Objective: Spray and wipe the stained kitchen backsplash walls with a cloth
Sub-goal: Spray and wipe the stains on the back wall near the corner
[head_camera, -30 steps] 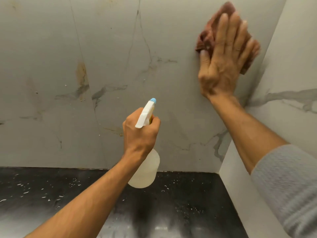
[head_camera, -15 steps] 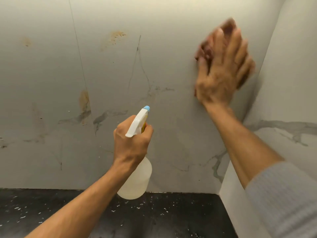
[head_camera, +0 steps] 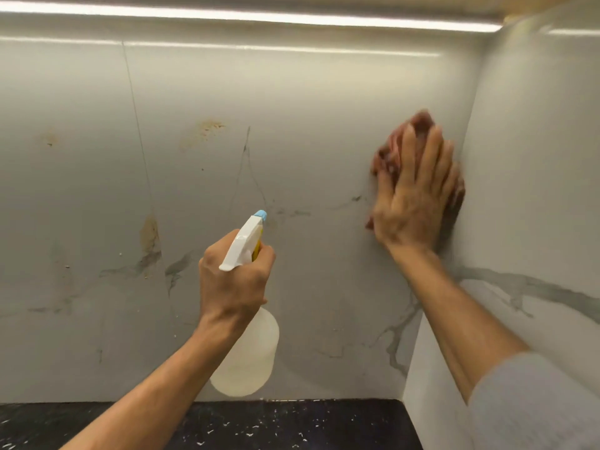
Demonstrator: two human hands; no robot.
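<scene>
Reddish-brown cloth point(head_camera: 388, 159) pressed flat against the grey marbled backsplash point(head_camera: 324, 125) under your right hand point(head_camera: 412, 196), fingers straight, just beside the corner with the side wall point(head_camera: 535, 157), your left hand point(head_camera: 233, 280) curled round a translucent spray bottle point(head_camera: 250, 358), nozzle point(head_camera: 260, 216) facing brown stains point(head_camera: 150, 235), black speckled worktop point(head_camera: 292, 427) below.

Two hands: left hand point(head_camera: 233, 280), right hand point(head_camera: 412, 203). One spray bottle point(head_camera: 246, 358). One cloth point(head_camera: 388, 157). Two walls: back wall point(head_camera: 308, 108), side wall point(head_camera: 535, 190). Three brown stains point(head_camera: 149, 235) seen, all on the back wall. One dark counter point(head_camera: 292, 427). One light strip point(head_camera: 246, 16) overhead.
</scene>
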